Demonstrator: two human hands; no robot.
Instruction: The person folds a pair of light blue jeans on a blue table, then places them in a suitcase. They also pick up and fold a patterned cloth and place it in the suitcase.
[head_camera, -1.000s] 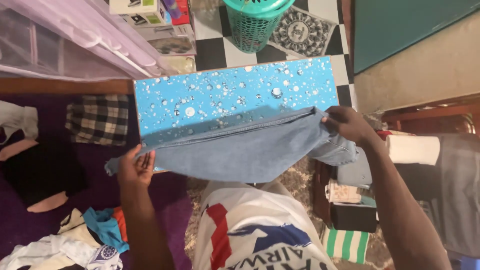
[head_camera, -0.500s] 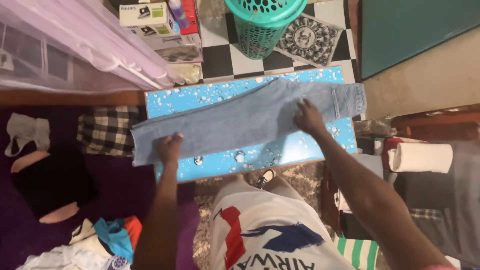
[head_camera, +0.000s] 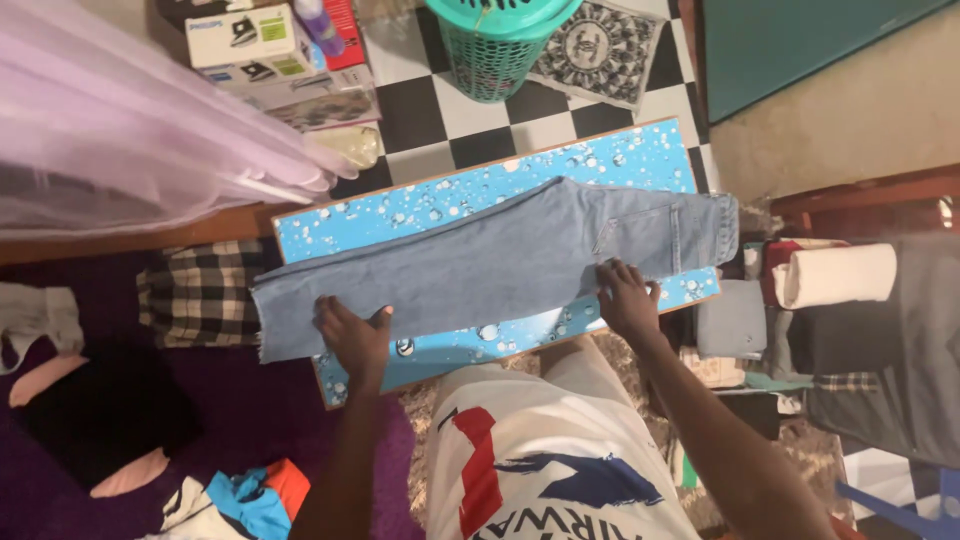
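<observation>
Denim jeans (head_camera: 500, 260) lie on the board (head_camera: 640, 160), both hands flat.

The green laundry basket (head_camera: 497, 45) was cut off by the top edge. The lilac curtain (head_camera: 130, 130) was blurred. The left hand (head_camera: 352, 335) hid part of the jeans' (head_camera: 480, 265) lower hem. The blue chair (head_camera: 900, 505) was cropped bottom right.

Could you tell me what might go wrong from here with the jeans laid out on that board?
1. The leg hems of the light blue jeans overhang the left end of the blue bubble-print board, so that end could sag or slide off.
2. The left hand and right hand press only the near edge; the far edge may wrinkle.
3. The board's near edge appears to have little under it; leaning there might tip it.
</observation>
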